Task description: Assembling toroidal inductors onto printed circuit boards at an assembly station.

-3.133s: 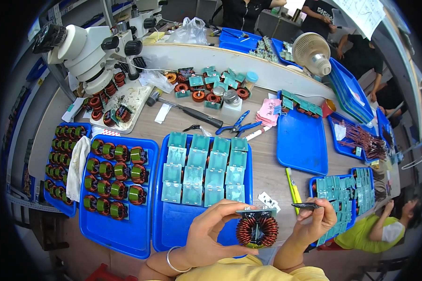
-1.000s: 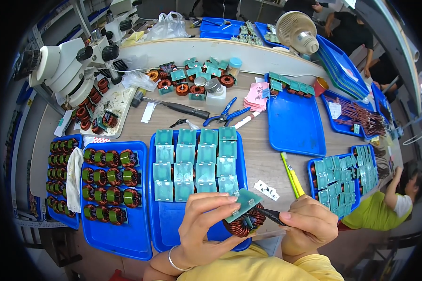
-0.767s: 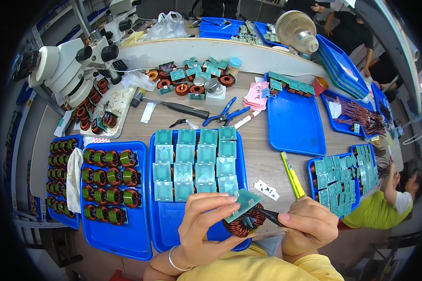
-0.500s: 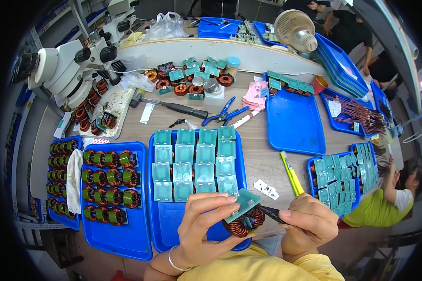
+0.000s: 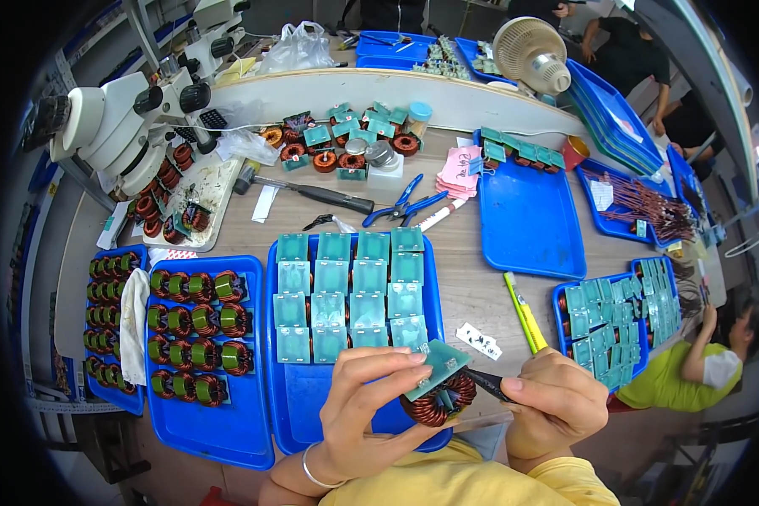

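Near my body, my left hand (image 5: 367, 413) is closed on a copper-wound toroidal coil (image 5: 437, 403) with a green circuit board (image 5: 440, 368) fixed on top, held tilted. Closed around a dark, slim tool, my right hand (image 5: 558, 403) has the tweezers (image 5: 487, 384) with their tip at the right edge of the board. Whether the tip touches the board or the coil I cannot tell. Just beyond my left hand, a blue tray (image 5: 295, 396) carries rows of similar coils, boards facing up.
At left stand blue trays (image 5: 211, 434) of coils and a microscope (image 5: 114, 126). Blue pliers (image 5: 405, 204) and a hammer (image 5: 312, 194) lie beyond the middle tray. A blue tray (image 5: 531, 219), a yellow-green marker-like stick (image 5: 527, 316) and a person in green (image 5: 683, 363) are to the right.
My hands, the coil and the tweezers look nearly unmoved. At the right, the person in green has shifted slightly, with an arm raised.
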A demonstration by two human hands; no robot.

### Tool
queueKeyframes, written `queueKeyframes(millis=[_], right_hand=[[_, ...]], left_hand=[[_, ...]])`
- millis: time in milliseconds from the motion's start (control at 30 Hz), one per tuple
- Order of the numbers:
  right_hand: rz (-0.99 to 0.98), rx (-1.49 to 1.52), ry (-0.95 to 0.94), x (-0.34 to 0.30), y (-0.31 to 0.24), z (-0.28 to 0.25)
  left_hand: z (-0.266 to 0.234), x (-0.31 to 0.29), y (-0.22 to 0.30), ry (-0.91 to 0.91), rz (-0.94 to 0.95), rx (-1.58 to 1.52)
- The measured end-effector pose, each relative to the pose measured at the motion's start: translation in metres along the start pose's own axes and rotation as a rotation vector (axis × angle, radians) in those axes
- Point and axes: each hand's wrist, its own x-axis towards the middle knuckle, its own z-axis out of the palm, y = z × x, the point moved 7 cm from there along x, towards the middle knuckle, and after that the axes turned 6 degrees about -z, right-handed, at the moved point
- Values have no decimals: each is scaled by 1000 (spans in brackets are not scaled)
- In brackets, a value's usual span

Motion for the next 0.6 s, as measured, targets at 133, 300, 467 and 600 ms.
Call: queueKeyframes(millis=[133,300,467,600], right_hand=[[-4,-1,-8,0,-1,0],[-3,0,-36,-2,-2,2],[-9,1,-16,0,-1,2],[-5,0,-10,0,0,2]], left_hand=[[0,0,0,-3,2,5],[-1,0,-1,7,-12,-2],[-1,0,-1,4,-6,6],[-1,0,-1,-2,-3,17]])
